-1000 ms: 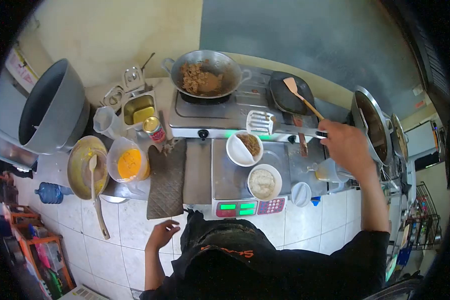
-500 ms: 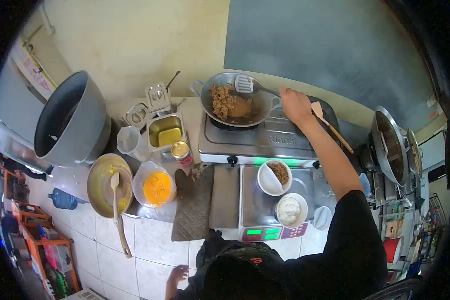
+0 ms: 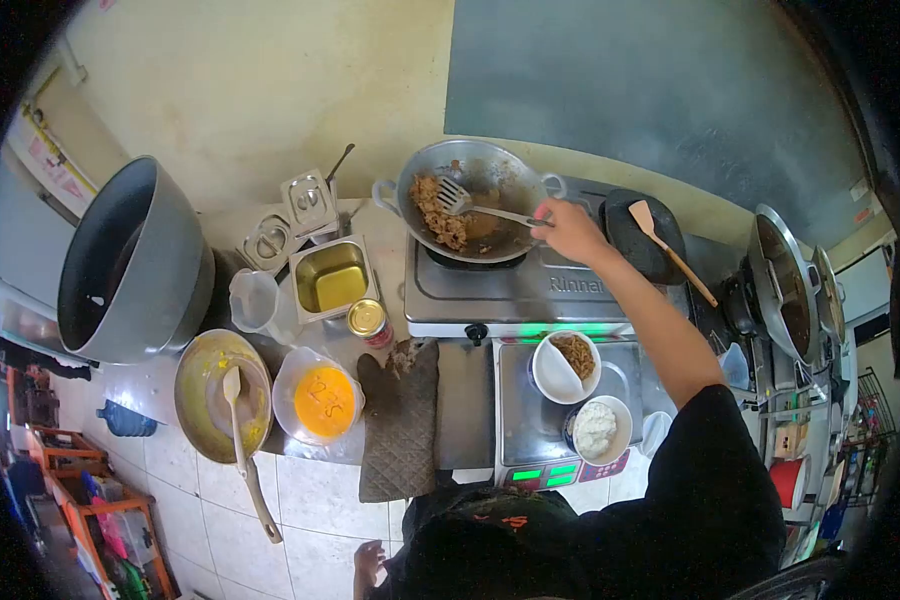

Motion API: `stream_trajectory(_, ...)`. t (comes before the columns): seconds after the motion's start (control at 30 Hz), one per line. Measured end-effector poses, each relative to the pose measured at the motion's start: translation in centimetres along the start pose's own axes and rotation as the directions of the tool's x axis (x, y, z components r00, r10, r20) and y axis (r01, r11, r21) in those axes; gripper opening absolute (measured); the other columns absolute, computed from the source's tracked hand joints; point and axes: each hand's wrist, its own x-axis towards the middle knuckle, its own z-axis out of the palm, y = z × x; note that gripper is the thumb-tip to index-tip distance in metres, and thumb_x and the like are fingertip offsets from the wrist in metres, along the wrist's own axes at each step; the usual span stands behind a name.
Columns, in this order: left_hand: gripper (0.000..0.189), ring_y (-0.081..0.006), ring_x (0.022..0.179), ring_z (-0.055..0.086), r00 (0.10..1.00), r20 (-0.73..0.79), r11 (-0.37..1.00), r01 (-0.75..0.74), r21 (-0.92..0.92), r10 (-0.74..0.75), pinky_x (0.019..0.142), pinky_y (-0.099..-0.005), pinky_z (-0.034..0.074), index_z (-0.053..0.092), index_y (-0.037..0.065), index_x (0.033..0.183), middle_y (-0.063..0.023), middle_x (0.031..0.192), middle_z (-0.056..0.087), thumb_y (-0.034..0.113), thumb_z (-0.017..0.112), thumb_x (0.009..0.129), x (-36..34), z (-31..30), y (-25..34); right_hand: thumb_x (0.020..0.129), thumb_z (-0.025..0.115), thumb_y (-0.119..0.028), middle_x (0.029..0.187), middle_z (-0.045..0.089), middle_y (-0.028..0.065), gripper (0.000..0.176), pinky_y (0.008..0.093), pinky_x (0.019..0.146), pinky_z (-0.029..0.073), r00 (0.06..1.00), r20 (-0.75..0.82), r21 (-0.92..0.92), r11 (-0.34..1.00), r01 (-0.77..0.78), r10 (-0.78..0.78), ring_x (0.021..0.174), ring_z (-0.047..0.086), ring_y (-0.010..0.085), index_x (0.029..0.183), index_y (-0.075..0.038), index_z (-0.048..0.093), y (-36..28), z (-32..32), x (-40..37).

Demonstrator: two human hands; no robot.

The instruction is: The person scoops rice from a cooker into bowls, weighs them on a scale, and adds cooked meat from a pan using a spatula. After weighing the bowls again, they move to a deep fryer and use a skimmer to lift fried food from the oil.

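Note:
My right hand [image 3: 570, 232] is wrapped round the handle of a slotted spatula [image 3: 457, 199]. The spatula's head lies in a two-handled metal wok [image 3: 505, 168], against browned, shredded-looking food [image 3: 448, 228] heaped at the wok's left side. Under the wok is a gas stove [image 3: 470, 300]. Down by my body, away from the counter, my left hand [image 3: 370, 562] hangs with fingers loosely apart and nothing visible in it. Nearest to it on the counter edge lies a quilted oven mitt [image 3: 402, 440].
On a scale [image 3: 515, 400] stand a divided bowl [image 3: 547, 372] of brown food and a bowl of white food [image 3: 596, 432]. Leftward are an orange-filled jug [image 3: 320, 398], a can [image 3: 368, 320], a steel oil container [image 3: 332, 285], a frying pan [image 3: 195, 400] and a large pot [image 3: 185, 280]. A wooden spatula [image 3: 675, 256] lies right.
My right hand has moved down and left, and the spatula head has swung lower and leftward into the food, pushing it left. The whole view has shifted slightly.

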Motion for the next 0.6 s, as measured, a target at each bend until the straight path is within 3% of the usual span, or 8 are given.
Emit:
stream_trajectory(0.13,0.024,-0.0149,0.072,0.061,0.999,-0.052,0.995,0.006,0.095,-0.001,0.057,-0.0322,0.046,0.066,0.013,0.112,-0.0036,0.087,0.067,0.028,0.066,0.093,0.2,1.8,4.8,0.078,0.077,-0.024,0.1,0.071,0.0213,0.035,0.0442,0.085,0.052,1.0,0.019,0.084,0.996,0.007,-0.009,0.095,0.068,0.0357,0.105,-0.003,0.068,0.5,0.8,0.7)
stream_trajectory(0.27,0.027,-0.0159,0.075,0.062,0.986,0.034,0.947,-0.169,0.273,0.166,0.06,-0.033,0.047,0.065,0.013,0.114,-0.0047,0.09,0.068,0.03,0.067,0.093,-3.8,2.9,9.4,0.08,0.077,-0.021,0.089,0.073,0.0154,0.033,0.0369,0.076,0.052,0.999,0.028,0.104,0.994,0.035,-0.039,0.082,0.07,0.0245,0.107,-0.003,0.067,1.3,1.0,0.9)
stream_trajectory(0.37,0.028,-0.0167,0.076,0.063,0.986,0.056,0.95,-0.168,0.264,0.159,0.062,-0.0343,0.047,0.064,0.013,0.114,-0.0052,0.092,0.068,0.031,0.067,0.093,-3.4,2.8,8.3,0.078,0.077,-0.023,0.097,0.072,0.0169,0.036,0.0399,0.081,0.053,0.999,0.048,0.211,0.977,-0.026,0.016,0.09,0.07,0.029,0.106,-0.003,0.068,1.4,0.8,0.6)
stream_trajectory(0.5,0.028,-0.018,0.077,0.064,0.987,0.008,0.952,-0.157,0.262,0.161,0.063,-0.0361,0.048,0.065,0.013,0.116,-0.0061,0.094,0.069,0.03,0.064,0.094,-4.4,3.0,6.8,0.078,0.078,-0.021,0.096,0.072,0.0158,0.035,0.0375,0.08,0.053,1.0,0.02,0.299,0.954,-0.007,0.001,0.089,0.07,0.0257,0.106,-0.003,0.068,2.8,0.3,0.3)
stream_trajectory(0.6,0.03,-0.0194,0.078,0.064,0.999,-0.006,0.977,-0.044,0.206,0.046,0.064,-0.0381,0.05,0.065,0.014,0.121,-0.0077,0.098,0.069,0.031,0.061,0.096,0.3,1.7,1.1,0.079,0.078,-0.021,0.097,0.072,0.0146,0.034,0.0372,0.08,0.053,1.0,-0.008,0.282,0.959,0.007,-0.005,0.09,0.069,0.0241,0.106,-0.004,0.068,3.2,-1.0,-0.8)
